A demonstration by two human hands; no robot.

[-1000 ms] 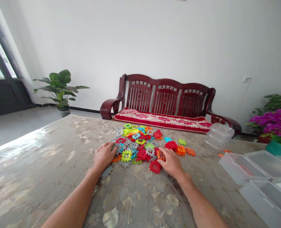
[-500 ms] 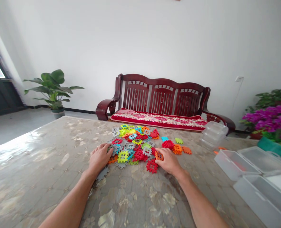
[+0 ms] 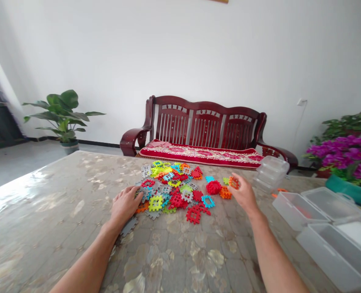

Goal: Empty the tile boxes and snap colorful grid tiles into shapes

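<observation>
A spread-out heap of plastic interlocking tiles [image 3: 176,198] in red, grey, yellow-green, blue and orange lies on the table. My left hand [image 3: 126,204] rests at the heap's left side, fingers stretched over its edge, with a grey tile [image 3: 129,226] flat beside the wrist. Right of the heap, my right hand [image 3: 244,194] pinches an orange tile [image 3: 234,181] with a window-like grid, raised on edge. Just left of it are an orange stack [image 3: 225,193] and a red stack [image 3: 213,187]. A blue frame tile [image 3: 208,201] lies at the heap's right edge.
Clear plastic boxes [image 3: 330,252] stand open at the right, with stacked clear containers [image 3: 271,173] behind them. Purple flowers [image 3: 348,152] in a teal pot [image 3: 348,189] sit at the far right. A wooden bench [image 3: 203,122] is beyond the patterned table [image 3: 76,228].
My right hand has moved right and away from the heap, carrying the orange tile. The blue frame tile now shows where that hand was. My left hand has stayed nearly still.
</observation>
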